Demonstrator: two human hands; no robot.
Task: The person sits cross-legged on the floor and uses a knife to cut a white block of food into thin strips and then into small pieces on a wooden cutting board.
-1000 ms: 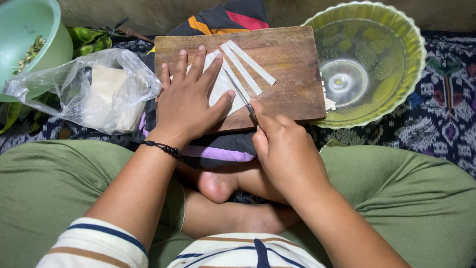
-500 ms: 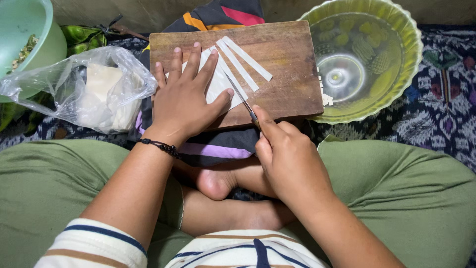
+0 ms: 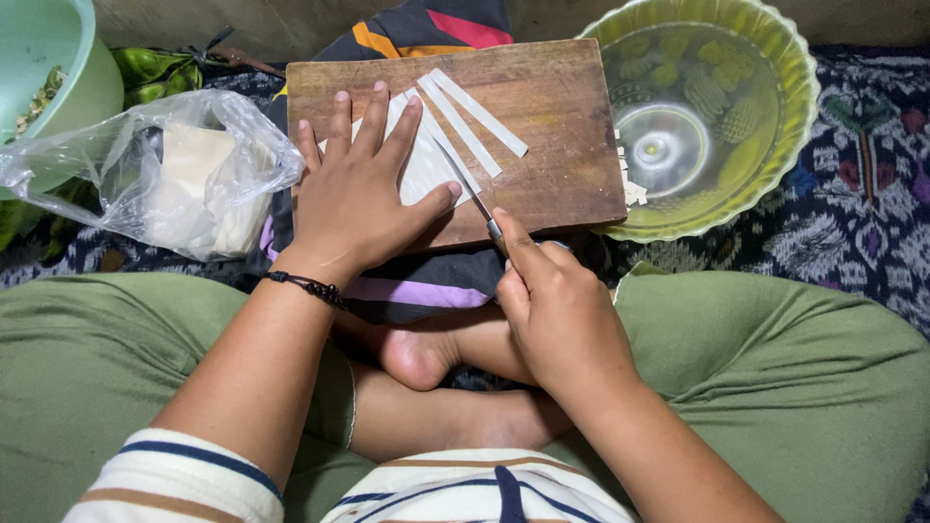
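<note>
A clear plastic bag (image 3: 165,184) of pale sheets lies at left. Beside it, the left hand (image 3: 358,194) presses flat, fingers spread, on a white sheet (image 3: 426,167) on the wooden board (image 3: 552,126). The right hand (image 3: 557,305) is closed around a knife (image 3: 465,189), blade resting on the sheet. Cut strips (image 3: 475,111) lie just beyond; a green glass bowl (image 3: 775,136) stands right.

Knife handle (image 3: 513,254) hidden in fist; teal bowl (image 3: 58,58) cropped.
</note>
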